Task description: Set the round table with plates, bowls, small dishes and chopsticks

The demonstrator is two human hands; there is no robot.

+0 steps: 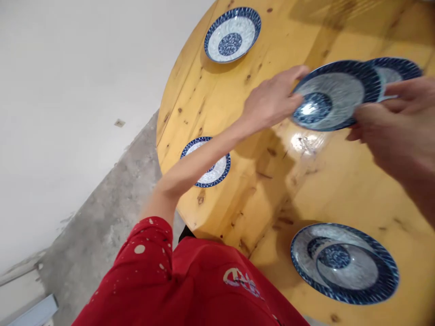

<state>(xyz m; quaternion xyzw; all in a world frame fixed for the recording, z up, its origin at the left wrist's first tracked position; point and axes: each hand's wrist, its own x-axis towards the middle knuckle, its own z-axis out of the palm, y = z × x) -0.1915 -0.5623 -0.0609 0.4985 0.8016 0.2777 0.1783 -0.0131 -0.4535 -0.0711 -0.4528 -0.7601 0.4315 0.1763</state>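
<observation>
In the head view, a blue-and-white plate (343, 86) is held tilted above the wooden table. My left hand (272, 97) pinches its left edge between thumb and fingers. At the plate's lower right rim, my right hand (404, 122) is closed, slightly blurred. Behind it a second blue-and-white plate (403, 65) shows in part, its near side hidden by the front plate and my right fingers; whether it is gripped too, I cannot tell. Below lie two stacked plates (382, 290), the upper one sitting off-centre.
On the round wooden table (238, 199) another plate (249, 29) stands near the far left edge. A further plate (222, 170) lies partly under my left forearm. Beyond the table edge are a grey floor (112, 199) and a white wall (84, 68).
</observation>
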